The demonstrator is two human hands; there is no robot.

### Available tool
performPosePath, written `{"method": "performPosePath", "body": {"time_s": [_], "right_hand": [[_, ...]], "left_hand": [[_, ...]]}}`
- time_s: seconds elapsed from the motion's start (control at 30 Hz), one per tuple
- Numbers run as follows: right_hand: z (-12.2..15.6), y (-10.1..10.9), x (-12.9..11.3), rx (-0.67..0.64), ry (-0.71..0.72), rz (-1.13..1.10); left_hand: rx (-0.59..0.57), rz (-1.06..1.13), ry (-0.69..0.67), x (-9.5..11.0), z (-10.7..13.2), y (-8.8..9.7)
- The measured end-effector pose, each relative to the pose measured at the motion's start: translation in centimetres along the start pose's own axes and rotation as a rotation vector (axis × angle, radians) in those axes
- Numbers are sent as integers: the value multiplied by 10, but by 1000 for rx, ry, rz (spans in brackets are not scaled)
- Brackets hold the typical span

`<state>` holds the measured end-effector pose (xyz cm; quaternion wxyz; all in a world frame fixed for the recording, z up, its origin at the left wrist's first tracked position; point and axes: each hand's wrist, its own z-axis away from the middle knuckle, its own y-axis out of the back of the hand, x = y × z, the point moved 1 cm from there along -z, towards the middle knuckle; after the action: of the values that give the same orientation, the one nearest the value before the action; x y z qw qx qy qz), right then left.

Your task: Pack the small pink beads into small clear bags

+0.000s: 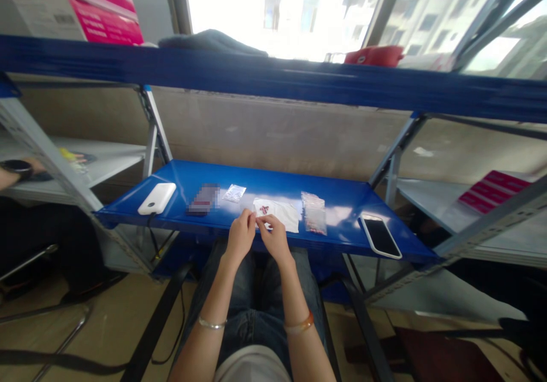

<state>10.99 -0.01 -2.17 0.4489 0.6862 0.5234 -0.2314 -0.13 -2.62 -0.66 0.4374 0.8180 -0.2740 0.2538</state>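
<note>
At the front edge of the blue shelf table, my left hand (242, 231) and my right hand (273, 233) meet with fingertips pinched together. Whatever is between them is too small to make out. Just beyond lies a white sheet (287, 214), partly covered by my right hand, with a few small dark red pieces (264, 209) on it. To the right of the sheet rests a clear plastic bag (314, 214) with small pieces inside. A smaller clear packet (235, 193) lies to the left, beyond my left hand.
A white power bank (157, 198) with a cable sits at the left, beside a blurred-out dark object (204, 198). A white-framed phone (380, 235) lies at the right. Metal shelf posts flank the table, and a blue upper shelf (273, 77) spans above. Another person's wrist (17, 170) shows far left.
</note>
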Motion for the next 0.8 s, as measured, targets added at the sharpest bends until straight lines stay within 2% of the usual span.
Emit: {"method": "performPosePath", "body": {"time_s": [0.23, 0.5, 0.8], "right_hand": [[2, 3, -4, 133, -39, 86], [8, -12, -14, 211, -97, 276], [14, -24, -13, 346, -116, 191]], "left_hand": [[43, -109, -116, 3, 0, -2], [29, -57, -118, 1, 0, -4], [4, 21, -107, -4, 1, -4]]}}
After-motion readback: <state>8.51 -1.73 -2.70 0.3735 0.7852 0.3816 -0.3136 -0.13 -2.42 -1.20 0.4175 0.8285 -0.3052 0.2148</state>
